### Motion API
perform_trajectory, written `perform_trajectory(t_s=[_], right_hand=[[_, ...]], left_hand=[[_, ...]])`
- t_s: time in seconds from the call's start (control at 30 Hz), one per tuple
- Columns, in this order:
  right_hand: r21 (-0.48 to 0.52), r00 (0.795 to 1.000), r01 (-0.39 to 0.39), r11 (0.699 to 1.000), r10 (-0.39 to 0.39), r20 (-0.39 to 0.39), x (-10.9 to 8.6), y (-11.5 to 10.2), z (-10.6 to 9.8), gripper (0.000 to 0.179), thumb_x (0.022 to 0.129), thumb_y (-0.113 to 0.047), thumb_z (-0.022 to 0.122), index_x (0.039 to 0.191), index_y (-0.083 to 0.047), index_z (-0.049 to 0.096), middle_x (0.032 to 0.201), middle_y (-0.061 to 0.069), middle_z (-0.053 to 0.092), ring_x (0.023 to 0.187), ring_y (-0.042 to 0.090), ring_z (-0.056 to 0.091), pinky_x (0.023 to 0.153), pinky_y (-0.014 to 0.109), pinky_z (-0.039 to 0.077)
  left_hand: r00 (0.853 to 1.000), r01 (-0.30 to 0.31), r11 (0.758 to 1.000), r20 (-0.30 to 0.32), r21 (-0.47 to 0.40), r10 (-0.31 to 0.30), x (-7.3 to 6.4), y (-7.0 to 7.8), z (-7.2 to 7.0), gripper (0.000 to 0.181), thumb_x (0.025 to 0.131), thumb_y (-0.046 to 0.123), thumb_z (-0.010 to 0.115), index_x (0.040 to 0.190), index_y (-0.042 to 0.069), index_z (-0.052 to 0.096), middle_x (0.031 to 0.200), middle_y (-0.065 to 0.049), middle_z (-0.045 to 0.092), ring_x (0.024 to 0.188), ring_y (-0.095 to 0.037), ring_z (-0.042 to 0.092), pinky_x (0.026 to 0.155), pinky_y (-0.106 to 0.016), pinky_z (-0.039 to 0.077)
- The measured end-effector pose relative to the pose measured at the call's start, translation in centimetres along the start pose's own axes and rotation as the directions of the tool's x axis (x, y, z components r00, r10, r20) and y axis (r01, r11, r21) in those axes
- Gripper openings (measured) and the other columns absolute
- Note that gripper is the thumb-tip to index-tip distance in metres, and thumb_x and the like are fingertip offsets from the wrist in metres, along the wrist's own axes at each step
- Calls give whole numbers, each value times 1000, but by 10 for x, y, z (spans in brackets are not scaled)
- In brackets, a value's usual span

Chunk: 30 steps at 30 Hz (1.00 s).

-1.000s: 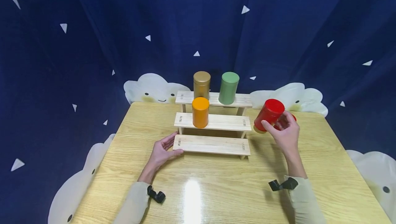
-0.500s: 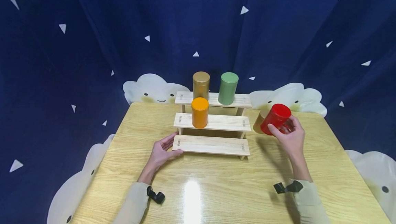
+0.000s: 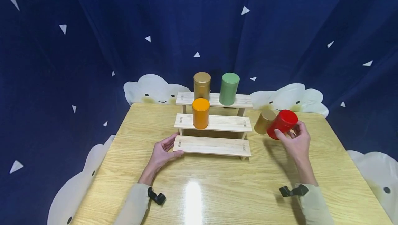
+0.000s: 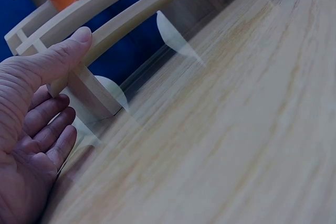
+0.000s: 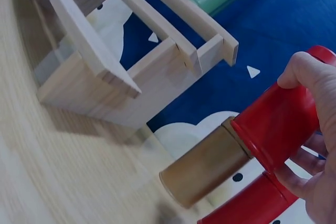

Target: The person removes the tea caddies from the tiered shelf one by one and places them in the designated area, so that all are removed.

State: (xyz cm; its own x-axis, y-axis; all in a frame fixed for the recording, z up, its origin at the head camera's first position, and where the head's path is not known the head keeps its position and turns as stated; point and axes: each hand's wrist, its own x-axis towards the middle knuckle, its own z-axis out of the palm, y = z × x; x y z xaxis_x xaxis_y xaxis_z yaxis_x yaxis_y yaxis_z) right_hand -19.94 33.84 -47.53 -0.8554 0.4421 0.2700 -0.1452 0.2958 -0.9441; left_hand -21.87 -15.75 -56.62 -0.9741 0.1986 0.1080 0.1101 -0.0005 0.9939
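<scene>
Mid-right: right fingers point(image 5: 294, 182) curled round one of two red tins point(image 5: 278, 121). Centre: left fingers point(image 4: 47, 110) gripping one three-tier rack point(image 3: 214, 145).

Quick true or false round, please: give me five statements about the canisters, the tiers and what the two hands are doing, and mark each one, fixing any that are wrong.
1. The right hand holds a red canister. True.
2. The green canister shares the top tier with a gold canister. True.
3. The orange canister stands on the top tier. False: it stands on the middle tier.
4. The left hand holds the green canister. False: it grips the left end of the bottom tier.
5. The right wrist view shows a second red canister. True.
</scene>
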Motion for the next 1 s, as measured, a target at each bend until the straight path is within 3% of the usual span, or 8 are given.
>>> perform_trajectory(t_s=[0.47, 1.0], right_hand=[[-33, 996, -74, 997, 72, -55, 2, 24, -17, 58, 83, 0, 83, 130, -18, 56, 118, -10, 60, 110, 7, 59, 86, 7, 53], [-129, 987, -113, 985, 96, -126, 9, 40, -42, 63, 86, -7, 83, 139, -18, 51, 123, -12, 56, 112, 6, 55, 92, 9, 54]], left_hand=[[1000, 4, 1000, 2, 0, -4, 0, 1, 0, 80, 77, -3, 90, 149, 1, 55, 148, -16, 60, 140, -33, 54, 112, -21, 47], [1000, 17, 1000, -1, 5, -17, 0, 2, 0, 81, 77, -2, 91, 150, 0, 53, 149, -16, 59, 140, -33, 53, 112, -21, 47]])
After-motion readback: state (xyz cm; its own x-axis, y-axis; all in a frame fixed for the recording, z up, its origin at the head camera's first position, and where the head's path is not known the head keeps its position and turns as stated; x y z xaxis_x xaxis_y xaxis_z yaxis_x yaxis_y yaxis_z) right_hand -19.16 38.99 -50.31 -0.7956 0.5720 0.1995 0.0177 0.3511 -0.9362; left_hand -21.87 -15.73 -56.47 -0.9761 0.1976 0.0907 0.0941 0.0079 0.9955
